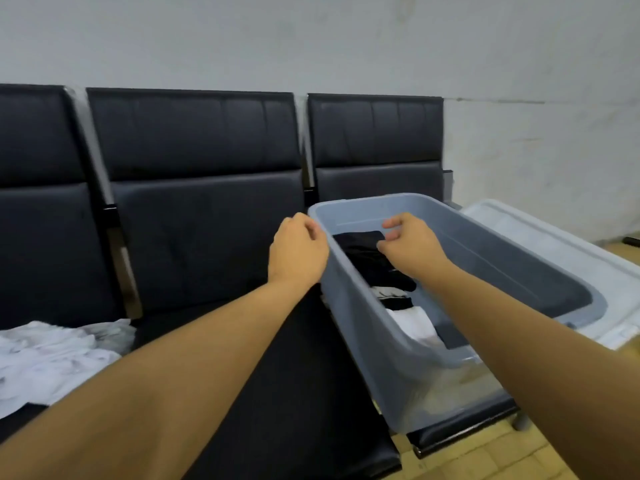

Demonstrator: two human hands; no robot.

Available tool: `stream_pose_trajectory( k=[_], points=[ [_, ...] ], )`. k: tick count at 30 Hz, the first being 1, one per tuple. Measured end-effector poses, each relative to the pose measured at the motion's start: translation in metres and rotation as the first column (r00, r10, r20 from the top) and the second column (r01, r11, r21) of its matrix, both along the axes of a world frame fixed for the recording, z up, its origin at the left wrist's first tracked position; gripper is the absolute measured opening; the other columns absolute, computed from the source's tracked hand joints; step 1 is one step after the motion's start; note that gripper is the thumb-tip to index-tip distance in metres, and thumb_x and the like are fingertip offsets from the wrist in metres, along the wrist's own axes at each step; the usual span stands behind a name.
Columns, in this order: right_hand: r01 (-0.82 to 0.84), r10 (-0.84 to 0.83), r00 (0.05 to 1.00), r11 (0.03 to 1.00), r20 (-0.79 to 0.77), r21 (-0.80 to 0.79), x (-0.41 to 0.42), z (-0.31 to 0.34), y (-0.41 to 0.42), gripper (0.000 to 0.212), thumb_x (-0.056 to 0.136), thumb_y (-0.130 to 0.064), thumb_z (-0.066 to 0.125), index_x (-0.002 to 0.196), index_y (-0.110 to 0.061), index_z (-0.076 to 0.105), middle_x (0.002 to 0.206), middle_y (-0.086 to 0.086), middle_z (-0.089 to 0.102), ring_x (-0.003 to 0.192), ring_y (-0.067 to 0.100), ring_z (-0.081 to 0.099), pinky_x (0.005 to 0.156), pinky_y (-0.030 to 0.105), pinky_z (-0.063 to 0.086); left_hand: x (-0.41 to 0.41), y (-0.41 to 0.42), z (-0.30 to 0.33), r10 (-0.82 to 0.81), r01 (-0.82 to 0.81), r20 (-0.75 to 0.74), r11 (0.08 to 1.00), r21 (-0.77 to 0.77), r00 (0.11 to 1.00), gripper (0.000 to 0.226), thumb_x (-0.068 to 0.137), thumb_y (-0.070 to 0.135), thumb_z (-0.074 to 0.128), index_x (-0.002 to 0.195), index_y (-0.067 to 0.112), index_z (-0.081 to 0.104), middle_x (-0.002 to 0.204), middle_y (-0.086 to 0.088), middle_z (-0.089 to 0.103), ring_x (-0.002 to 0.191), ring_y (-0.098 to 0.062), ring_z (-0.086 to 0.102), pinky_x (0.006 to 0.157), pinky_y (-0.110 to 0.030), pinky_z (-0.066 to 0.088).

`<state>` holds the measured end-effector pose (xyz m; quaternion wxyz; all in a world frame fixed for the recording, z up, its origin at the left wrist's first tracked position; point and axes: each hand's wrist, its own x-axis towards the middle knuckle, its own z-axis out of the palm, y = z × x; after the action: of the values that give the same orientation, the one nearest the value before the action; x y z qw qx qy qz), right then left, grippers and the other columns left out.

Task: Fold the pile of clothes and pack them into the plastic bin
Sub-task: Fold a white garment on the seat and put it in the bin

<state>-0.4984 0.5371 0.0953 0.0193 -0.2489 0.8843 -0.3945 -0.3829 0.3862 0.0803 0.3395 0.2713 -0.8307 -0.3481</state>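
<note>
Reaching forward over a row of black padded seats (207, 237), both bare arms stretch toward a blue-grey plastic bin (363, 341) that sits tilted on the right-hand seat, its open top facing up and slightly toward the viewer. The left hand (298, 251) hovers at the bin's far left corner, just beside the rim; its fingers are loosely curled and no cloth shows between them, though whether the fingertips touch the rim cannot be told. The right hand (412, 247) is over the bin's opening, above the far end of the contents, with thumb and fingers bent close together in a loose pinch; whether it has hold of any fabric cannot be told, since the motion is a little blurred.

Inside the bin lie folded clothes (377, 265): a black garment at the far end, then a piece in black and white, then a white one nearer the viewer. On the near left seat rests a crumpled pile of white clothes (52, 358), well apart from the bin. To the right of the bin, partly under its far edge, lies a pale translucent lid (554, 251). A grey-white wall (346, 39) stands behind the seats, and yellowish floor tiles (485, 452) show at the near right.
</note>
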Motion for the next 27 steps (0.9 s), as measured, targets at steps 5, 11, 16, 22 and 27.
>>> stream_pose_trajectory(
  k=[5, 11, 16, 22, 27],
  points=[
    [-0.179, 0.177, 0.983, 0.983, -0.041, -0.046, 0.072, -0.004, -0.107, 0.026, 0.092, -0.018, 0.067, 0.116, -0.021, 0.06, 0.105, -0.005, 0.064, 0.101, 0.02, 0.063, 0.09, 0.036, 0.051, 0.089, -0.079, -0.038, 0.202, -0.205, 0.038, 0.967, 0.154, 0.979, 0.012, 0.1, 0.028, 0.049, 0.098, 0.025, 0.06, 0.097, 0.004, 0.063, 0.081, -0.014, 0.063, 0.067, -0.031, 0.054],
    [-0.41, 0.404, 0.911, 0.908, 0.081, 0.086, 0.168, -0.072, -0.234, 0.025, 0.092, -0.026, 0.072, 0.114, -0.028, 0.059, 0.111, -0.007, 0.064, 0.097, 0.012, 0.061, 0.083, 0.031, 0.051, 0.206, -0.175, -0.108, 0.41, -0.437, 0.156, 0.868, 0.234, 0.899, 0.008, 0.098, 0.019, 0.052, 0.092, 0.017, 0.058, 0.082, -0.002, 0.065, 0.069, -0.014, 0.059, 0.055, -0.023, 0.044],
    [-0.527, 0.497, 0.848, 0.825, 0.183, 0.202, 0.233, -0.131, -0.31, 0.033, 0.091, -0.027, 0.074, 0.121, -0.026, 0.06, 0.116, -0.005, 0.064, 0.102, 0.014, 0.063, 0.089, 0.038, 0.056, 0.3, -0.246, -0.166, 0.465, -0.521, 0.305, 0.843, 0.135, 0.831, 0.005, 0.097, 0.022, 0.053, 0.093, 0.02, 0.055, 0.09, -0.001, 0.063, 0.086, -0.021, 0.064, 0.066, -0.026, 0.043],
    [-0.601, 0.56, 0.8, 0.75, 0.217, 0.278, 0.274, -0.189, -0.383, 0.032, 0.091, -0.027, 0.072, 0.121, -0.023, 0.061, 0.122, 0.001, 0.065, 0.109, 0.018, 0.063, 0.091, 0.036, 0.054, 0.369, -0.314, -0.224, 0.512, -0.575, 0.457, 0.818, 0.001, 0.728, 0.031, 0.096, 0.031, 0.059, 0.124, 0.018, 0.054, 0.126, -0.002, 0.052, 0.111, -0.023, 0.057, 0.086, -0.04, 0.053],
    [-0.582, 0.531, 0.813, 0.751, 0.239, 0.311, 0.289, -0.222, -0.433, 0.044, 0.092, -0.036, 0.07, 0.13, -0.023, 0.053, 0.125, 0.0, 0.061, 0.108, 0.022, 0.062, 0.084, 0.035, 0.055, 0.38, -0.355, -0.242, 0.566, -0.542, 0.346, 0.822, -0.173, 0.748, 0.048, 0.096, 0.035, 0.062, 0.139, 0.023, 0.046, 0.135, -0.002, 0.043, 0.12, -0.021, 0.045, 0.086, -0.036, 0.05]
  ],
)
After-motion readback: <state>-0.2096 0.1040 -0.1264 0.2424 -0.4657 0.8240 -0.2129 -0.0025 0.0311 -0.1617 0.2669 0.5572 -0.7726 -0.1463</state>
